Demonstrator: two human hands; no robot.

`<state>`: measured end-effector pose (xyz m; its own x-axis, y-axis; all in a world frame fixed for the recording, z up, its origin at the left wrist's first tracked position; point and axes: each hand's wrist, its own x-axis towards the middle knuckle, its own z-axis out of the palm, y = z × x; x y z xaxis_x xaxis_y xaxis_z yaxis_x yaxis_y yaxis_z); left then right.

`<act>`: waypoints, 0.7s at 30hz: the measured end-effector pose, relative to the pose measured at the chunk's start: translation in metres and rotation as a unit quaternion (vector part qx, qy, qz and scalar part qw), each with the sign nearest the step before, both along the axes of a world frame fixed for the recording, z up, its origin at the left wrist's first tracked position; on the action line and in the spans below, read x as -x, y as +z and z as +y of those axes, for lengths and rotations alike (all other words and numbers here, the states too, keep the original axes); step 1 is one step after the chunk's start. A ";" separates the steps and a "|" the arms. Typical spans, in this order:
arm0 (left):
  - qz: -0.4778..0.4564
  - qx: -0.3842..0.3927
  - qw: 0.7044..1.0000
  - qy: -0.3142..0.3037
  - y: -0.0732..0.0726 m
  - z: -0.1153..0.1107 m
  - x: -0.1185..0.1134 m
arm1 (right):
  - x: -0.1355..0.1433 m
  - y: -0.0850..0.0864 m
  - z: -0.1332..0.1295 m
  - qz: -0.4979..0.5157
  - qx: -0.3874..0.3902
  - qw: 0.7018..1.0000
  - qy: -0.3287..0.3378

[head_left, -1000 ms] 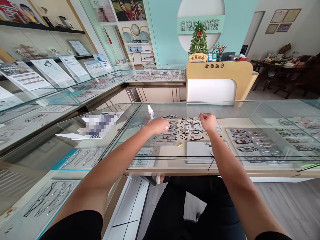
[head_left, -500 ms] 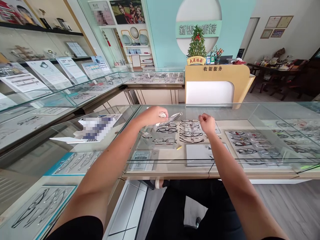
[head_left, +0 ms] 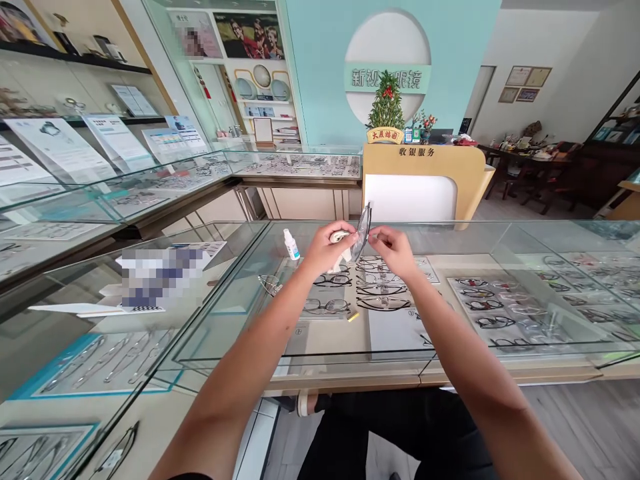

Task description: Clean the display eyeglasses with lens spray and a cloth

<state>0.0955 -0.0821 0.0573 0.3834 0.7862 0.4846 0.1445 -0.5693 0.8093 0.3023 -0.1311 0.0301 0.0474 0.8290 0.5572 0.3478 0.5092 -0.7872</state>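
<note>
A pair of dark-rimmed eyeglasses (head_left: 367, 219) is held up on edge above the glass counter, between my two hands. My left hand (head_left: 327, 248) is closed round a crumpled white cloth (head_left: 339, 259), its thumb and fingers at the near side of the lenses. On the other side my right hand (head_left: 394, 251) pinches at the rim of the glasses; its fingertips partly hide the contact. To the left of my left hand a small white spray bottle (head_left: 291, 245) stands upright on the glass. Beneath the hands, rows of spectacle frames (head_left: 383, 290) lie inside the showcase.
Another eyeglass frame (head_left: 270, 285) lies left of my left forearm. An opened white box (head_left: 165, 277), partly blurred, sits on the left counter. Glass edges (head_left: 320, 357) run along the showcase front. Beyond stands a yellow cashier desk (head_left: 420, 163) with a plant (head_left: 387, 103).
My left hand has lifted the eyeglasses and cloth toward me, tilting the glasses upright. My right hand has moved left to meet them. The spray bottle now shows clearly. The view has shifted slightly.
</note>
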 end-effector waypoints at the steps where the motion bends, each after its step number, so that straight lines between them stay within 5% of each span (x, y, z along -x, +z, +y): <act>1: -0.007 0.014 1.000 0.005 -0.006 0.001 0.001 | 0.000 -0.002 0.001 0.002 0.005 1.000 0.002; 7: -0.096 0.103 0.990 0.018 -0.036 0.001 0.007 | 0.006 -0.020 -0.008 0.034 0.044 0.998 0.029; 21: -0.069 0.116 0.991 0.014 -0.036 -0.009 0.007 | 0.024 -0.018 -0.018 0.089 0.063 0.992 0.064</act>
<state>0.0886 -0.0907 0.0211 0.3022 0.8921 0.3359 0.0366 -0.3630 0.9311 0.2786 -0.1486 0.0120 0.0260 0.8970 0.4413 0.1359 0.4342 -0.8905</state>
